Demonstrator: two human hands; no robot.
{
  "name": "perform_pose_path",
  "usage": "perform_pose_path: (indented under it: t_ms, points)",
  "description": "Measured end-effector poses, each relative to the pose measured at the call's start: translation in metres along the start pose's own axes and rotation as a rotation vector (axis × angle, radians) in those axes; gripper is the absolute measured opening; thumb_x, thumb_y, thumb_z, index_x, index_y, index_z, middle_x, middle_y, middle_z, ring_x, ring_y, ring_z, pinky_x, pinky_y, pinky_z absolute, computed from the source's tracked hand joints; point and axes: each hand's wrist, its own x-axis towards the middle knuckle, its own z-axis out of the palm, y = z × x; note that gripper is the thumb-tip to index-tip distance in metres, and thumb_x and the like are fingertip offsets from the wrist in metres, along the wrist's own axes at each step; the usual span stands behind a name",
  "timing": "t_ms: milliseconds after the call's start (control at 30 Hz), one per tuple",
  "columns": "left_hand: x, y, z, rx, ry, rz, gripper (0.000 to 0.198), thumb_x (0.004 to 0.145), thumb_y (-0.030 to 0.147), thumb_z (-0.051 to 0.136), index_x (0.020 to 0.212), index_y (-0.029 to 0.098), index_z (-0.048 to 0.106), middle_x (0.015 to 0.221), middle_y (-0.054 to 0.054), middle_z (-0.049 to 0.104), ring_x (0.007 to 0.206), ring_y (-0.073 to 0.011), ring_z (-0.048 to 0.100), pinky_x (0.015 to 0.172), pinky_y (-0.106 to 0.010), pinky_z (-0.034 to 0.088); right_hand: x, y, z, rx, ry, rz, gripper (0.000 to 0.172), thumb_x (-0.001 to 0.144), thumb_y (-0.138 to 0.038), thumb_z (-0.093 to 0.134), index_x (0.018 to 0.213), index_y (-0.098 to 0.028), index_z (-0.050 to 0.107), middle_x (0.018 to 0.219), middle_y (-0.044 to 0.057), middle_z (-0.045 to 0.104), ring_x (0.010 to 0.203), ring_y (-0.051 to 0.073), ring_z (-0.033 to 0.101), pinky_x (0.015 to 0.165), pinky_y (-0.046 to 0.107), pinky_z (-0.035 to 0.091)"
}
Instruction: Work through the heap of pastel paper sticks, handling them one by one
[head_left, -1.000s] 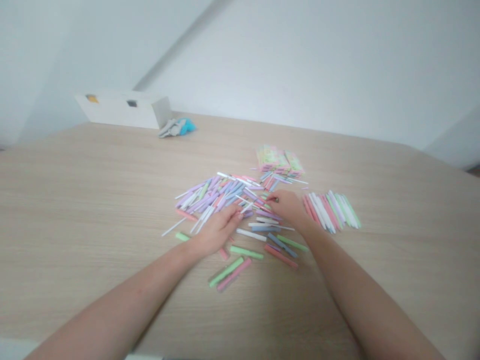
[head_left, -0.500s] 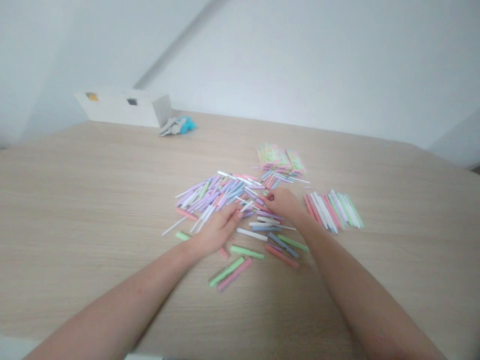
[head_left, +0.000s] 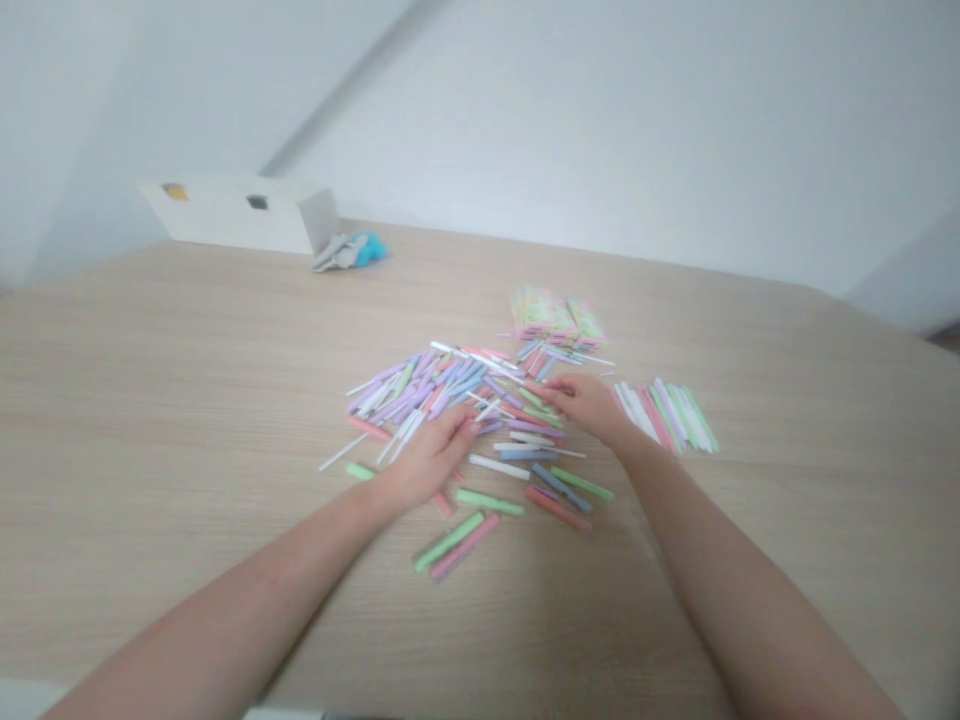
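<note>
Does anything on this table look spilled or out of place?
The pile of sticks is jumbled, with loose sticks scattered in front, unlike the neat row of sticks by the right hand. No damage is discernible.

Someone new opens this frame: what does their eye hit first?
Probably the jumbled pile of pastel sticks mid-table, with the left hand at its near edge and the right hand at its right side. Next, the neat row of sticks lying side by side just right of the right hand. Against the plain wall, the white box stands out at the table's far left.
</note>
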Motion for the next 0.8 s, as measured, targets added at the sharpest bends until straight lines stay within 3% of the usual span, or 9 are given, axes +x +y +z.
perform_pose_path:
  t_ms: [167, 433, 600, 800]
  points:
    - [-0.001, -0.001, -0.001, -0.001, -0.004, -0.002, 0.03, 0.094, 0.038, 0.035, 0.103, 0.017, 0.056, 0.082, -0.001, 0.057, 0.079, -0.0169, 0.052, 0.077, -0.028, 0.04, -0.002, 0.013, 0.005, 0.276, -0.069, 0.083, 0.031, 0.076, -0.042, 0.056, 0.083, -0.014, 0.068, 0.049, -0.003, 0.051, 0.046, 0.01, 0.046, 0.045, 0.022, 0.035]
    - [0.0, 0.0, 0.0, -0.007, -0.005, -0.021, 0.035, 0.095, 0.038, 0.035, 0.115, 0.017, 0.054, 0.086, -0.003, 0.059, 0.084, -0.0189, 0.053, 0.08, -0.03, 0.041, -0.023, -0.001, 0.01, 0.535, -0.134, 0.147, 0.033, 0.068, -0.041, 0.067, 0.088, -0.014, 0.066, 0.054, -0.004, 0.053, 0.048, 0.009, 0.046, 0.046, 0.022, 0.037]
    - [0.0, -0.003, 0.001, -0.015, 0.008, 0.012, 0.033, 0.095, 0.037, 0.034, 0.112, 0.017, 0.055, 0.093, -0.004, 0.059, 0.087, -0.0183, 0.053, 0.083, -0.03, 0.04, -0.032, -0.006, 0.012, 0.602, -0.154, 0.14, 0.032, 0.066, -0.039, 0.071, 0.086, -0.014, 0.068, 0.056, -0.004, 0.055, 0.049, 0.007, 0.045, 0.047, 0.02, 0.032]
    - [0.004, -0.01, 0.002, 0.016, 0.152, 0.119, 0.028, 0.094, 0.036, 0.036, 0.101, 0.017, 0.056, 0.101, -0.007, 0.057, 0.1, -0.0204, 0.051, 0.091, -0.033, 0.039, -0.038, -0.008, 0.014, 0.741, -0.201, 0.175, 0.028, 0.065, -0.038, 0.073, 0.08, -0.015, 0.067, 0.055, -0.005, 0.051, 0.05, 0.007, 0.043, 0.047, 0.02, 0.031]
